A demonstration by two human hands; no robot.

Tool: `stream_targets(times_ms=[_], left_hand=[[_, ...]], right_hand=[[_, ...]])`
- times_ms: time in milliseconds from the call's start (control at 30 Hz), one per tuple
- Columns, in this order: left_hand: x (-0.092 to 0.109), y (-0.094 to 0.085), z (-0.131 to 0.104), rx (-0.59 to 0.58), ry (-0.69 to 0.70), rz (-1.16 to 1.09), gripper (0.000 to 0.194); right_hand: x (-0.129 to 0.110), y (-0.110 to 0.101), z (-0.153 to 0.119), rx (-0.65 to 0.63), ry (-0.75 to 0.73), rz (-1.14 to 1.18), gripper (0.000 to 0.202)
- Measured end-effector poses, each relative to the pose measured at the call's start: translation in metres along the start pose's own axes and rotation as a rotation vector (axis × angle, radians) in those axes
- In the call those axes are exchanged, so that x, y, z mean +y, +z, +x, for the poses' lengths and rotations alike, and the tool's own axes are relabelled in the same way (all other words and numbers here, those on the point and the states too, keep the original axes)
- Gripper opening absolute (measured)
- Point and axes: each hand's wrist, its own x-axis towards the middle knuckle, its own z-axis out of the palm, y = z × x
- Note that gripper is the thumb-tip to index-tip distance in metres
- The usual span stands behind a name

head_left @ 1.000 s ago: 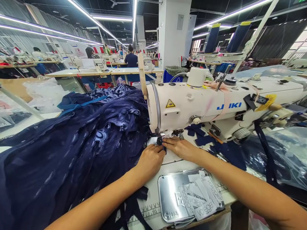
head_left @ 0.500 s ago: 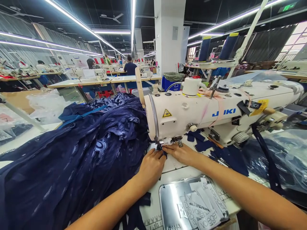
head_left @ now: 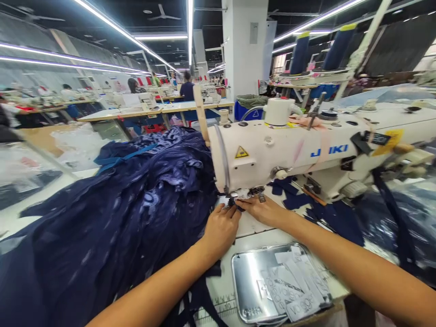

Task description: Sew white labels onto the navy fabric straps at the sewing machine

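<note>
A white sewing machine (head_left: 293, 150) stands in front of me, its needle and presser foot low over the bed. Close by the presser foot, my left hand (head_left: 221, 227) has its fingers bent and closed on a small piece of dark navy fabric (head_left: 235, 204). My right hand (head_left: 264, 210) reaches in from the other side, fingertips together at the same fabric under the machine head. Most of that piece is hidden by the fingers and the foot. A large heap of navy embroidered cloth (head_left: 136, 227) lies to the left of my left hand.
A shiny metal tray (head_left: 248, 272) holds printed white labels (head_left: 296, 290) near the front edge. Navy scraps (head_left: 337, 222) and a clear plastic bag (head_left: 381, 218) lie on the right. Thread cones (head_left: 299, 54) stand behind the machine. Co-workers sit at tables farther back.
The camera view has shifted, so the machine and hands appear slightly right and higher. Both hands stay at the presser foot with the fabric.
</note>
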Motion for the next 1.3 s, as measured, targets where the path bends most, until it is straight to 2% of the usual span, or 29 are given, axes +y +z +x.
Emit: stream_targets(times_ms=[100,167,233,300,433,567,667,767,1000,1300], left_hand=[[0.009,-0.006,-0.006,-0.090,-0.077,-0.064,0.019],[0.012,-0.008,-0.009,-0.167,-0.125,-0.127,0.040],[0.013,-0.011,-0.013,-0.206,-0.195,-0.143,0.057],[0.015,-0.017,-0.017,-0.251,-0.263,-0.148,0.065],[0.007,-0.032,-0.022,-0.361,-0.313,-0.130,0.057],[-0.019,-0.037,-0.023,-0.408,-0.283,-0.038,0.046],[-0.036,-0.033,-0.020,-0.386,-0.255,-0.034,0.044],[-0.044,-0.027,-0.020,-0.329,-0.242,-0.051,0.043],[-0.052,-0.018,-0.024,-0.160,-0.196,-0.123,0.041],[-0.052,-0.017,-0.026,-0.122,-0.191,-0.142,0.042]], right_hand=[[-0.006,0.001,-0.007,0.133,-0.015,-0.008,0.042],[-0.003,0.007,-0.009,0.242,-0.033,-0.027,0.042],[0.001,0.015,-0.009,0.292,-0.055,0.003,0.039],[0.003,0.018,-0.008,0.316,-0.062,0.028,0.037],[0.001,0.016,-0.010,0.293,-0.054,-0.051,0.041],[-0.009,0.016,-0.013,0.219,-0.014,-0.044,0.046],[-0.018,0.017,-0.015,0.181,0.033,-0.007,0.046],[-0.024,0.018,-0.016,0.171,0.069,0.025,0.043],[-0.027,0.011,-0.013,0.124,0.095,-0.021,0.041],[-0.028,0.012,-0.012,0.142,0.093,-0.004,0.038]])
